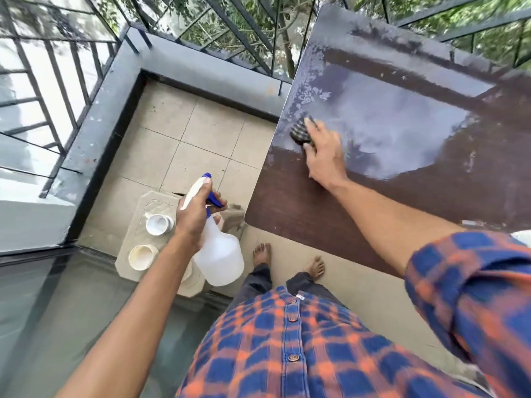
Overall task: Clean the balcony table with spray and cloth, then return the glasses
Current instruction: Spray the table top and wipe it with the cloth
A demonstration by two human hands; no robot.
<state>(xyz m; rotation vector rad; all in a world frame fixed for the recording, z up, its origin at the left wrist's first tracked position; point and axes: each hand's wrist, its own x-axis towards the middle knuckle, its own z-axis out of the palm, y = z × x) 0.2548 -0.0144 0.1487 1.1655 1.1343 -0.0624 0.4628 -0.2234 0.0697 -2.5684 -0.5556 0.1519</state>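
The dark brown balcony table (301,214) fills the upper right; its far part is dusty and its middle shines wet. My right hand (324,156) presses a dark checked cloth (300,132) flat on the table near its left edge. My left hand (195,214) holds a translucent spray bottle (219,254) with a white and blue trigger head by its neck, off the table's left side above the floor. Two white cups (158,224) (142,257) stand on a low beige stool (129,265) on the floor to the left.
A dark metal railing (57,90) and a grey parapet (207,76) enclose the beige tiled balcony floor (201,139). My bare feet (261,254) stand beside the table's near corner. A glass door track lies at the lower left.
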